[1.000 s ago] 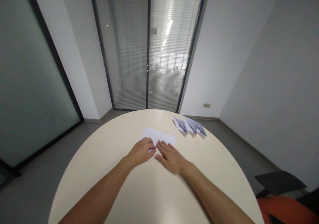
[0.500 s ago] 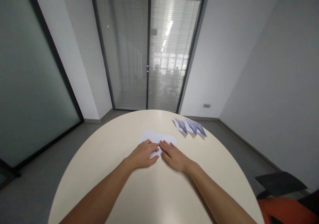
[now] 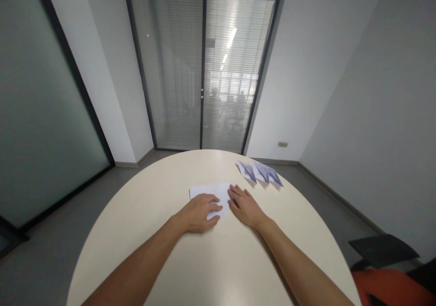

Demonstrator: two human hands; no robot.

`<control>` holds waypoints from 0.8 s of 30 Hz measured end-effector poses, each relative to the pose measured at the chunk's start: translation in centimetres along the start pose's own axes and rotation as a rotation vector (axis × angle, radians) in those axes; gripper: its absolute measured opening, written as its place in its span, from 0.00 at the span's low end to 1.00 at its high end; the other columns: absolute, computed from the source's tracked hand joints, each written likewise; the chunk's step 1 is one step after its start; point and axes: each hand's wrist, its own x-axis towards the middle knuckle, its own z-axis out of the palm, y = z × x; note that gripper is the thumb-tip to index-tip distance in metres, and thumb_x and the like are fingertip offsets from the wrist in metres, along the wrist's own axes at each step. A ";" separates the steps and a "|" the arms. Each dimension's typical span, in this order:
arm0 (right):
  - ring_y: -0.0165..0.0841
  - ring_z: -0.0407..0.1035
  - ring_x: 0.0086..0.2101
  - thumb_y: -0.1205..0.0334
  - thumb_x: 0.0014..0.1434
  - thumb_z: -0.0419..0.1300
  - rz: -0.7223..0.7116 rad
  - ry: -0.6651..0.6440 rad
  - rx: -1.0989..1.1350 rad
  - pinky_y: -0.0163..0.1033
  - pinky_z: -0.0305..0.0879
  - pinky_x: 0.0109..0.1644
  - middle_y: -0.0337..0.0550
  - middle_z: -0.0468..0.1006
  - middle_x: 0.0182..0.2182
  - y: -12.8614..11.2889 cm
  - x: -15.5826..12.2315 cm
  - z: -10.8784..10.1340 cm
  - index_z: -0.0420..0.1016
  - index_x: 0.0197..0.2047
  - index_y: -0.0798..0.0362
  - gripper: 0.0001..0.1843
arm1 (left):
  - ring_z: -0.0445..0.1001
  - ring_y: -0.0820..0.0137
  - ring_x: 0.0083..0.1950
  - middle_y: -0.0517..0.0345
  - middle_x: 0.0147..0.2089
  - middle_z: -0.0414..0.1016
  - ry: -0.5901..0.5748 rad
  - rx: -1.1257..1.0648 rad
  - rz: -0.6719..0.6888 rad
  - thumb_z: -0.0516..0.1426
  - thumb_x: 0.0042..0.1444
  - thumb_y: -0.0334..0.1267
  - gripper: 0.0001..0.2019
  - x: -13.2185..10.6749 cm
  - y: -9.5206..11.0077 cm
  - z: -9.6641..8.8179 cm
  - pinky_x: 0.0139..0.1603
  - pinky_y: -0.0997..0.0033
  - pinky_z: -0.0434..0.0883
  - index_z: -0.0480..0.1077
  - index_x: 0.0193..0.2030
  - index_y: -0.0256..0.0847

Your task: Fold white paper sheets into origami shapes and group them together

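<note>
A sheet of white paper [image 3: 207,190] lies flat on the round cream table [image 3: 143,215] in front of me. My left hand [image 3: 199,213] rests over its left part with the fingers spread, and part of the sheet shows between them. At the right edge of the paper lies my right hand [image 3: 247,206], palm down, fingers stretched out and touching the sheet. The hands cover the paper's lower left and right sides, so its full outline and any folds there are hidden.
Several folded paper pieces [image 3: 260,172] stand in a row near the table's far right edge. An orange and black chair [image 3: 391,283] is at the lower right. Beyond the table are a glass door with blinds [image 3: 204,70] and a wall socket [image 3: 283,144].
My right hand has slid to the right, away from my left hand. The paper has turned slightly, and more of it shows between the hands.
</note>
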 end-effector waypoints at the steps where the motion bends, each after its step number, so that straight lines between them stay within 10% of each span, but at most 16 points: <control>1: 0.46 0.46 0.69 0.56 0.68 0.48 -0.039 0.004 0.010 0.60 0.44 0.70 0.54 0.57 0.69 -0.3 0.0 -0.1 0.64 0.67 0.54 0.26 | 0.67 0.59 0.62 0.50 0.62 0.71 0.004 0.008 -0.015 0.52 0.64 0.43 0.18 0.0 -0.1 0.0 0.66 0.55 0.61 0.73 0.58 0.46; 8: 0.46 0.52 0.67 0.55 0.65 0.54 -0.284 -0.068 0.125 0.62 0.44 0.70 0.50 0.64 0.66 -1.8 -0.2 -0.8 0.66 0.66 0.48 0.27 | 0.68 0.59 0.58 0.51 0.58 0.72 0.013 0.094 -0.113 0.47 0.67 0.39 0.20 0.2 -1.1 -0.1 0.61 0.54 0.64 0.72 0.59 0.49; 24: 0.45 0.61 0.63 0.47 0.64 0.58 -0.369 -0.037 0.162 0.52 0.53 0.70 0.53 0.67 0.64 -0.9 -0.3 -1.5 0.74 0.61 0.52 0.27 | 0.61 0.58 0.68 0.54 0.66 0.69 0.035 0.113 -0.240 0.40 0.71 0.41 0.23 0.3 -2.9 0.9 0.66 0.54 0.60 0.70 0.62 0.41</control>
